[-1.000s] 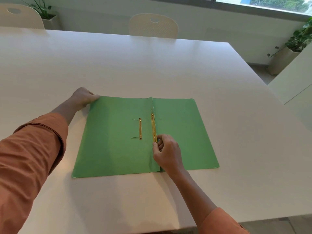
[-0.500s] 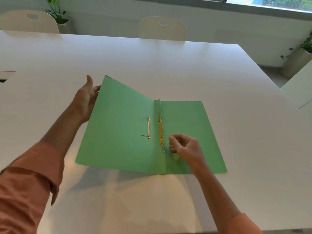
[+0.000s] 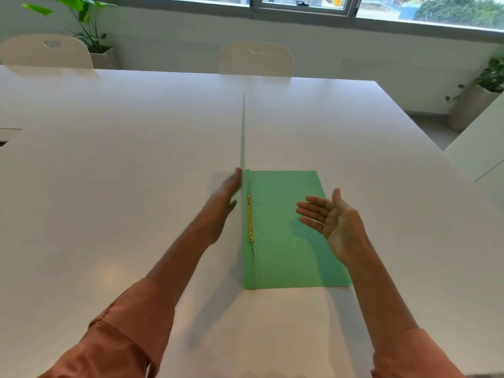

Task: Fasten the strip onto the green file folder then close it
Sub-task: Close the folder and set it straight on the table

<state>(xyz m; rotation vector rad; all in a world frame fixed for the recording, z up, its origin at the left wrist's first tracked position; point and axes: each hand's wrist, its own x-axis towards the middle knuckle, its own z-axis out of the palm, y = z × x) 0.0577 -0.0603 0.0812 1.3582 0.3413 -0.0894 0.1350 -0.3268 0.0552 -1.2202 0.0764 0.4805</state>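
Observation:
The green file folder lies on the white table, its right half flat. Its left cover stands upright, seen edge-on as a thin green line. A gold metal strip runs along the spine on the flat half. My left hand is flat against the outer side of the raised cover, fingers straight. My right hand hovers above the right half, palm turned left, fingers apart, holding nothing.
The white table stretches wide around the folder. Two white chairs stand at its far edge. Potted plants sit at the back left and right. A second white surface is at the right.
My left hand has swung the left cover from a low tilt up to vertical. My right hand left the strip, rose and opened.

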